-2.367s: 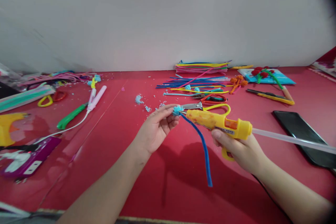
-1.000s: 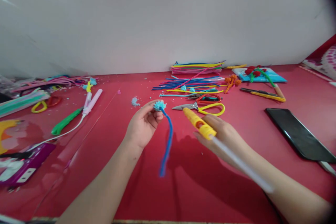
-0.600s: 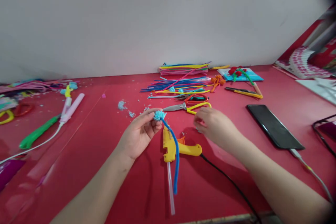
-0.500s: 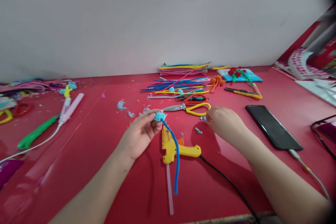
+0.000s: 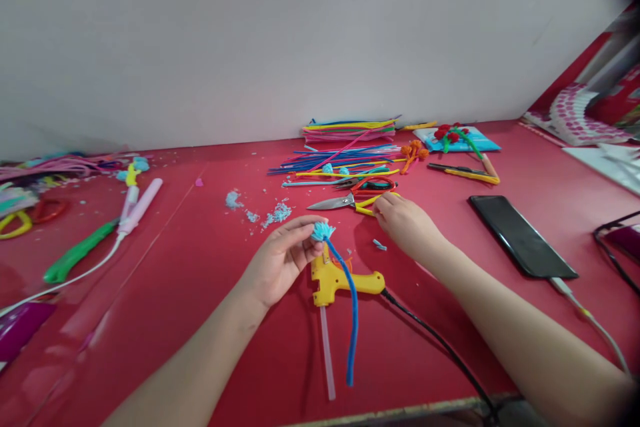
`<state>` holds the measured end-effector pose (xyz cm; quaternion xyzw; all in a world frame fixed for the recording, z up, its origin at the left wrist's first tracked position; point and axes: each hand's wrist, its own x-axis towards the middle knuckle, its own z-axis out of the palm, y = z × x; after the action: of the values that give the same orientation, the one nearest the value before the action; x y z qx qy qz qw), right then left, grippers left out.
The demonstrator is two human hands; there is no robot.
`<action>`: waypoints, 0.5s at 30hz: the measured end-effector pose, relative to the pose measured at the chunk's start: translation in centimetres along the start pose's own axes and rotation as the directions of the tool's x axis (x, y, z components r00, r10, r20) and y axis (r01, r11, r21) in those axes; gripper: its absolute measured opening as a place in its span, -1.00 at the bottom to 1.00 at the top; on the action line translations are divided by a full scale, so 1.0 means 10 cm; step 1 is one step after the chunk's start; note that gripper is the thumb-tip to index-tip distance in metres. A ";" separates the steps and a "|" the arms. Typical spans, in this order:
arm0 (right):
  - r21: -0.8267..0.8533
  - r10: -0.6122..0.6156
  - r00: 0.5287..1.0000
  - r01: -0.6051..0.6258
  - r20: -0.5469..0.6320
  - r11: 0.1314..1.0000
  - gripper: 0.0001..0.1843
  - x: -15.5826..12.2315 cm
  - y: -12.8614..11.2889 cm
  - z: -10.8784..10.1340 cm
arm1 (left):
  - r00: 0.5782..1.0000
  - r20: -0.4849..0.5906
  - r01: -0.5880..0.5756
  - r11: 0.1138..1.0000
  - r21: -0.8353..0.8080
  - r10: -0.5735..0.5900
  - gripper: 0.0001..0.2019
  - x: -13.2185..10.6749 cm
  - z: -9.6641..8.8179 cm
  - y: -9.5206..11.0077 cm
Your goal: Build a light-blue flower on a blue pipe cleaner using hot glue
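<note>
Red table (image 5: pixel 150 280); glue gun (image 5: pixel 327 283) lying on it. Right hand (image 5: pixel 407 223) beyond the gun's handle, palm down, fingers bent at the scissors (image 5: pixel 333 203); grip can't be told. Left hand (image 5: pixel 285 260) beside the nozzle, thumb and fingertips clamped on the blue flower (image 5: pixel 323 232), stem drooping across the gun. Step, I judge: flower assembly, gun set down. Next move probably calls for steady left pinch, precise right fingertips. Blue scraps (image 5: pixel 380 245) past gun's handle.
</note>
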<state>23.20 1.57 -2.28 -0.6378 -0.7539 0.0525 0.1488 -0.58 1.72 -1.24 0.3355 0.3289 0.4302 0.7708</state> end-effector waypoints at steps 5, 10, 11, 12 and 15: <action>0.320 -0.064 0.998 0.065 -0.014 0.945 -0.84 -0.14 -0.23 -0.15 | 0.999 0.037 0.021 0.998 0.065 -0.023 -0.86 -0.01 0.00 -0.01; 0.640 -0.143 0.982 0.189 -0.124 0.745 -0.83 -0.29 -0.39 -0.32 | 0.994 0.061 0.081 0.987 0.137 -0.090 -0.86 -0.02 0.00 -0.01; 0.645 -0.130 0.985 0.172 -0.112 0.744 -0.85 -0.30 -0.41 -0.34 | 0.993 0.063 0.091 0.984 0.156 -0.102 -0.86 -0.02 0.00 0.00; 0.649 -0.113 0.990 0.141 -0.086 0.748 -0.88 -0.32 -0.43 -0.36 | 0.992 0.062 0.098 0.980 0.175 -0.110 -0.86 -0.03 0.01 0.01; 0.677 -0.053 0.998 0.017 0.033 0.735 -0.90 -0.35 -0.48 -0.37 | 0.991 0.055 0.111 0.970 0.217 -0.126 -0.87 -0.06 0.03 0.03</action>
<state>20.23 -3.08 2.00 -0.5243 -0.6987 0.3359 0.3523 -0.71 1.29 -0.73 0.4105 0.3660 0.3341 0.7655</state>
